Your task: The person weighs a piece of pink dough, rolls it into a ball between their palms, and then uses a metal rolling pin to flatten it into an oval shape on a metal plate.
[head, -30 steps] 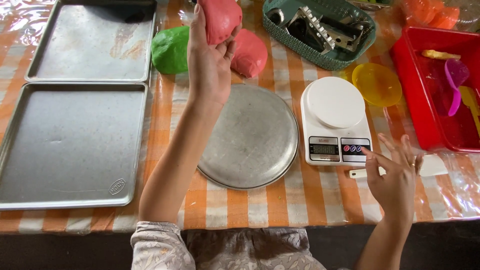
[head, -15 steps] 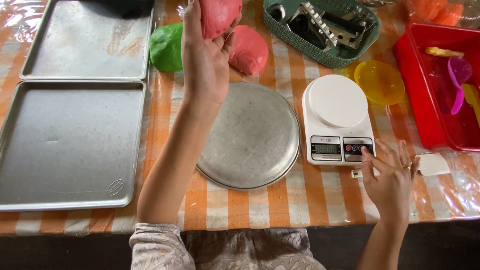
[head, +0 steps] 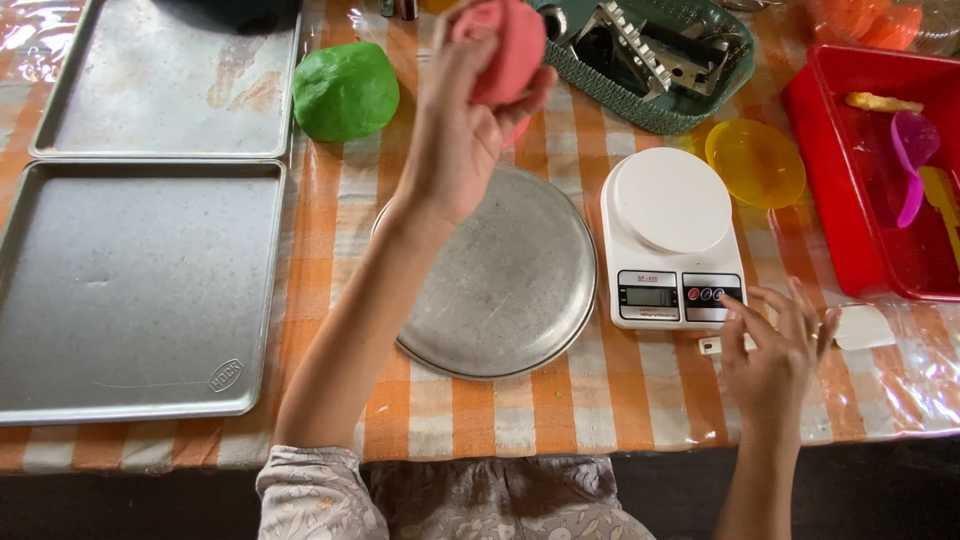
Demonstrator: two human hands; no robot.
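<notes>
Pink dough lump (head: 505, 45), soft-looking, I am cupping from below in my closed left hand (head: 462, 140) while my loose-fingered right hand (head: 775, 345) is touching the white kitchen scale (head: 672, 240).

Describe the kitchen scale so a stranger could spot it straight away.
Start at the round metal pan in the middle of the orange checked table. The scale sits just right of it, with the right hand at its buttons. It is the only white thing with a round platform and a small display; its neighbours are a yellow lid and a red bin.
</notes>
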